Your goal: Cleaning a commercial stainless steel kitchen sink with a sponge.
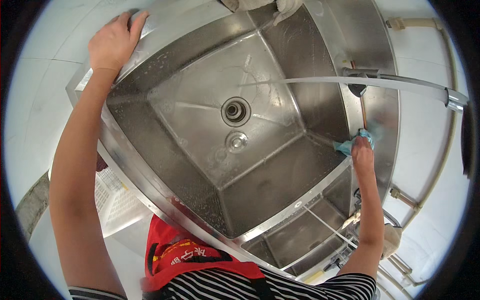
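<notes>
Under me is a wide stainless steel sink (327, 127), wet inside, with an open round drain (235, 111). A small metal strainer (236, 142) lies beside the drain. My left hand (116, 42) grips the sink's far left rim, thumb stretched along it and the other fingers bent over the outer edge, their tips hidden. On the right ledge, my right hand (363, 149) is closed on a light blue cloth (345, 146), pressing it against the steel close to the basin's corner. A thin brown rod (364, 112) ends by the cloth.
Water (310, 80) streams from a spout (456, 100) at right into the basin. A metal tap fitting (357, 75) stands on the ledge. Greyish cloths (287, 7) hang over the far rim. Another sink (300, 232) adjoins in front; a white perforated crate (117, 200) stands lower left. Pipes (445, 150) line the right wall.
</notes>
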The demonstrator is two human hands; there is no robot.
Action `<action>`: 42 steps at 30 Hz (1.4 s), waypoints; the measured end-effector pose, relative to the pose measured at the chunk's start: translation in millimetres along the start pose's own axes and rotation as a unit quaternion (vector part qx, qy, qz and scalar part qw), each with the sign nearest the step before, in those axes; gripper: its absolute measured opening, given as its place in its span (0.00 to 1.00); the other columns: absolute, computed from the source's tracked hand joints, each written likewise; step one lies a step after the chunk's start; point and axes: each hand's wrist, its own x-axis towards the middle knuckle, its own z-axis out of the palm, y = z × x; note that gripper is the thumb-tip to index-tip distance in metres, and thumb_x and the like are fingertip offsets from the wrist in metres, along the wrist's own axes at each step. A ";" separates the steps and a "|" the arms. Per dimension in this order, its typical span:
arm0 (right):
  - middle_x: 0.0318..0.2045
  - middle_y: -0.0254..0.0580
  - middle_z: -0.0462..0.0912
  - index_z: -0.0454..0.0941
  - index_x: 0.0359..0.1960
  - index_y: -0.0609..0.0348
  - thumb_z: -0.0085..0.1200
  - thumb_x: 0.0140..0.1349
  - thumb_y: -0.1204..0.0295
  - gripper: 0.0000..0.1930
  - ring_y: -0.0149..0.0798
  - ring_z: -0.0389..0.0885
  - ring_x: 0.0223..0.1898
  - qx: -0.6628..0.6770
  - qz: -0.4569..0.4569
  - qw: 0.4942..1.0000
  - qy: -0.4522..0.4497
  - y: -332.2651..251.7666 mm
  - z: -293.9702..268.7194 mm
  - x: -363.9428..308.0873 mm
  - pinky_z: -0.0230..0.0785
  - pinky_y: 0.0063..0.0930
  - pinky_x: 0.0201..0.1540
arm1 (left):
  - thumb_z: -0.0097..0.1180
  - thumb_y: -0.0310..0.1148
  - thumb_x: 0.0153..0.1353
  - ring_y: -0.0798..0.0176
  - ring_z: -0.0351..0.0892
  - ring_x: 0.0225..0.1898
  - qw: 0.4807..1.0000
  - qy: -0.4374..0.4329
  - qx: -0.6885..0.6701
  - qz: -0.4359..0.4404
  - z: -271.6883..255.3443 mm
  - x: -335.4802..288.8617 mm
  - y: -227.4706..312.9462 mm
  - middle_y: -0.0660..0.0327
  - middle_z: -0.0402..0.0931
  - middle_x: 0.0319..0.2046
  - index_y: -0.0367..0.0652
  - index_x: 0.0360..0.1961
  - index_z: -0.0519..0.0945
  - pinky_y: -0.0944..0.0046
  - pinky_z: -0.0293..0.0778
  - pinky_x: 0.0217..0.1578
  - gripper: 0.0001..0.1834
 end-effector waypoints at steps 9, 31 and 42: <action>0.37 0.53 0.74 0.74 0.34 0.64 0.49 0.52 0.75 0.08 0.54 0.75 0.39 0.046 -0.062 0.996 -0.041 -22.8 43.6 -9.1 0.69 0.44 0.43 | 0.37 0.62 0.62 0.49 0.79 0.39 1.000 0.005 0.007 -0.001 2.3 2.2 -5.7 0.58 0.81 0.36 0.52 0.44 0.80 0.53 0.75 0.37 0.29; 0.40 0.42 0.79 0.80 0.34 0.59 0.49 0.53 0.72 0.10 0.40 0.75 0.48 -0.287 -0.247 0.867 -0.323 -104.0 111.9 72.5 0.64 0.39 0.52 | 0.40 0.59 0.62 0.48 0.80 0.33 1.000 0.018 -0.005 0.009 -3.7 -2.0 -6.2 0.57 0.80 0.32 0.49 0.36 0.80 0.52 0.75 0.33 0.27; 0.40 0.39 0.77 0.77 0.34 0.59 0.52 0.51 0.73 0.08 0.41 0.74 0.45 -0.068 -0.242 0.955 0.157 -97.8 17.2 140.5 0.68 0.35 0.45 | 0.42 0.57 0.62 0.51 0.80 0.31 0.998 0.052 -0.008 0.034 0.1 -0.9 0.5 0.59 0.80 0.29 0.47 0.33 0.80 0.55 0.75 0.28 0.25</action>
